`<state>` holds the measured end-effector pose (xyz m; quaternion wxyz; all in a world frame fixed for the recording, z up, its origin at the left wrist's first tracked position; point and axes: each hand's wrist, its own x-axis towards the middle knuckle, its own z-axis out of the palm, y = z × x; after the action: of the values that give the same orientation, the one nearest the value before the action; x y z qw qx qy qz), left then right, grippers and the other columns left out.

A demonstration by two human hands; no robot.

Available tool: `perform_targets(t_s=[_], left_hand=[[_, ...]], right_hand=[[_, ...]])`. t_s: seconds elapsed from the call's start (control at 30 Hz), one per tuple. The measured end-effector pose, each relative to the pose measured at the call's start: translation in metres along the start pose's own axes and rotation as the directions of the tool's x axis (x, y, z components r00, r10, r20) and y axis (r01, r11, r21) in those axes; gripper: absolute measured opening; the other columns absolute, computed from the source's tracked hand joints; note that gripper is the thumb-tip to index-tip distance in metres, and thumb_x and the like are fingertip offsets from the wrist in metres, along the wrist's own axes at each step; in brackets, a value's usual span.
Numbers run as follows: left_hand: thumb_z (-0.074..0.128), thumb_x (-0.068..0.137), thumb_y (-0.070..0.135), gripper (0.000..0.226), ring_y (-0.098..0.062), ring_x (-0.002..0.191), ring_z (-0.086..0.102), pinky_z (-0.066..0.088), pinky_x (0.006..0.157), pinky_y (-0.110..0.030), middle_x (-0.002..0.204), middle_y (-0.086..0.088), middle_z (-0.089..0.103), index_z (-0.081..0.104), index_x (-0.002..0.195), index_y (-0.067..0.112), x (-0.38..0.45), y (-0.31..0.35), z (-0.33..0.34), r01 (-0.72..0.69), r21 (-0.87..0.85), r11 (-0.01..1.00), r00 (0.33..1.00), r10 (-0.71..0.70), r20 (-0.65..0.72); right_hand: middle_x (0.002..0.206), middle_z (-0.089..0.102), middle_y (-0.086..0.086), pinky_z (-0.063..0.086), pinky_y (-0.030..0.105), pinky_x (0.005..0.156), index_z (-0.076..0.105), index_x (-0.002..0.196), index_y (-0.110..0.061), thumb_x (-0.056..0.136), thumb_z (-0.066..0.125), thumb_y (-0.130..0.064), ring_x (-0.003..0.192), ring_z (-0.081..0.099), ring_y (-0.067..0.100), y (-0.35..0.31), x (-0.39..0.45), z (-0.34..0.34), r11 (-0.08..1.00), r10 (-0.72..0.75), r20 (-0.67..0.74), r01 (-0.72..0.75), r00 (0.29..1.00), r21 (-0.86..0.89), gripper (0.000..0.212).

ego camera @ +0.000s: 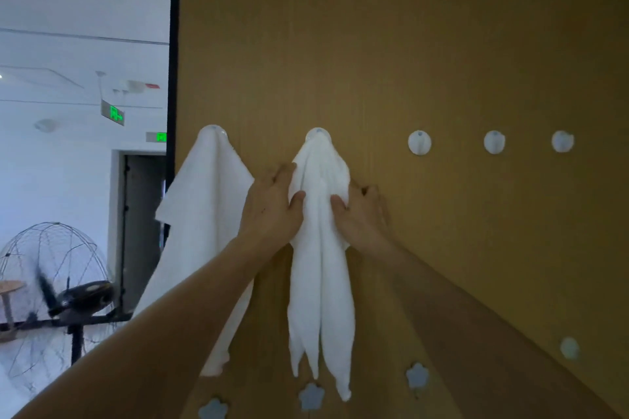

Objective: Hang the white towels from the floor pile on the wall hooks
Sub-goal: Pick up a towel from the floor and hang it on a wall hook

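A white towel (321, 286) hangs from a round white hook (318, 133) on the wooden wall. My left hand (272, 211) grips its left side, thumb on the front. On the other side my right hand (360, 214) grips the towel's right edge, fingers behind the cloth. A second white towel (204, 214) hangs from the hook (213, 128) to the left, partly hidden by my left forearm. The floor pile is out of view.
Three bare round hooks (419, 142) (494, 141) (562, 141) run to the right in the same row. Flower-shaped hooks (311, 396) sit lower on the wall. A standing fan (68, 296) is at the left beyond the wall's black edge.
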<state>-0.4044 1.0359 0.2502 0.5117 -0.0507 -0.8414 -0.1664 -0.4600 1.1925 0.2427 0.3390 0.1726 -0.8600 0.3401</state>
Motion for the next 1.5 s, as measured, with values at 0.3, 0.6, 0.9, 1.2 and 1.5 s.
perform_targets(t_s=[0.3, 0.6, 0.9, 1.2, 1.5], left_hand=[[0.050, 0.098, 0.033, 0.052, -0.028, 0.144, 0.029, 0.020, 0.118, -0.041, 0.154, -0.007, 0.038, 0.041, 0.147, 0.017, -0.061, 0.040, -0.024, -0.196, -0.128, 0.972, 0.978, 0.204, 0.053], [0.050, 0.095, 0.037, 0.047, -0.024, 0.131, 0.039, 0.035, 0.107, -0.039, 0.142, -0.002, 0.050, 0.048, 0.140, 0.025, -0.160, 0.193, -0.022, -0.247, -0.406, 0.880, 0.895, 0.368, 0.253], [0.053, 0.095, 0.042, 0.050, -0.022, 0.134, 0.034, 0.035, 0.110, -0.039, 0.143, 0.001, 0.046, 0.047, 0.142, 0.025, -0.341, 0.438, -0.072, -0.236, -0.719, 0.654, 0.704, 0.625, 0.337], [0.055, 0.094, 0.042, 0.049, -0.023, 0.134, 0.036, 0.037, 0.108, -0.040, 0.143, -0.002, 0.047, 0.048, 0.139, 0.025, -0.564, 0.700, -0.201, -0.219, -0.906, 0.361, 0.400, 0.881, 0.254], [0.056, 0.094, 0.042, 0.050, -0.024, 0.133, 0.036, 0.036, 0.109, -0.042, 0.142, -0.003, 0.047, 0.047, 0.139, 0.025, -0.784, 0.881, -0.338, -0.127, -0.991, 0.031, -0.012, 0.999, 0.033]], right_hand=[[0.140, 0.045, 0.014, 0.040, 0.044, 0.104, 0.034, 0.150, -0.021, 0.094, 0.050, -0.050, 0.129, 0.042, 0.034, -0.011, -0.103, -0.071, 0.960, 0.088, -0.071, -0.104, 0.994, -0.262, 0.064], [0.146, 0.044, 0.010, 0.040, 0.049, 0.105, 0.036, 0.149, -0.026, 0.093, 0.051, -0.052, 0.132, 0.039, 0.035, 0.026, -0.267, -0.219, 0.750, 0.293, -0.197, -0.352, 0.936, -0.560, 0.064], [0.143, 0.045, 0.011, 0.038, 0.048, 0.106, 0.039, 0.146, -0.023, 0.094, 0.052, -0.048, 0.131, 0.039, 0.035, 0.066, -0.507, -0.419, 0.441, 0.525, -0.374, -0.620, 0.764, -0.649, 0.059], [0.145, 0.044, 0.011, 0.038, 0.048, 0.106, 0.037, 0.147, -0.024, 0.094, 0.053, -0.047, 0.132, 0.039, 0.033, 0.061, -0.807, -0.616, 0.091, 0.693, -0.573, -0.841, 0.438, -0.533, 0.061], [0.142, 0.046, 0.009, 0.039, 0.046, 0.104, 0.039, 0.145, -0.024, 0.093, 0.055, -0.045, 0.130, 0.041, 0.031, 0.010, -1.064, -0.738, -0.296, 0.645, -0.762, -0.938, -0.059, -0.178, 0.058]])
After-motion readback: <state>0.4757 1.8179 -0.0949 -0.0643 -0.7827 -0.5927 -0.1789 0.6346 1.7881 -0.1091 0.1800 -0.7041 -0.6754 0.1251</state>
